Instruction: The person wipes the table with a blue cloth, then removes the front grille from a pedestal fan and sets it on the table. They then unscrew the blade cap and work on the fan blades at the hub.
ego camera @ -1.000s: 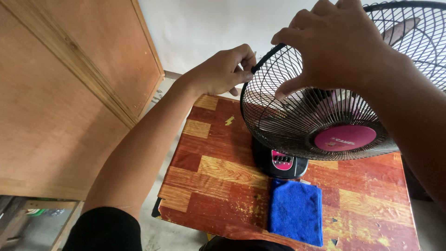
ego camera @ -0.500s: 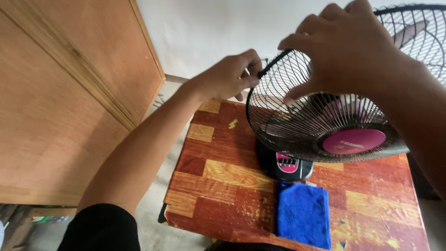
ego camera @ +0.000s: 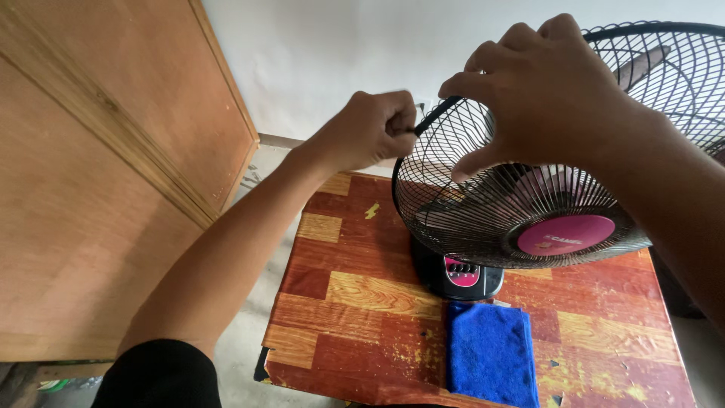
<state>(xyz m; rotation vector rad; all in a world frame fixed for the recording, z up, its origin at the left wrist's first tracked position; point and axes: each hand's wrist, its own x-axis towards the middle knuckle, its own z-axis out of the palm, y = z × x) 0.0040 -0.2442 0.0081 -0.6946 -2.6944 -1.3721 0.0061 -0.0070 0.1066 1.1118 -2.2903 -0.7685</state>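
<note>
Both hands (ego camera: 370,130) (ego camera: 540,94) grip fan grille (ego camera: 521,219) rim above table (ego camera: 355,295) edge.

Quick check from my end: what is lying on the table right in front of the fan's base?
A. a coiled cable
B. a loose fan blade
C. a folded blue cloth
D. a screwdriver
C: a folded blue cloth lies on the wooden table just in front of the fan's base.
</note>
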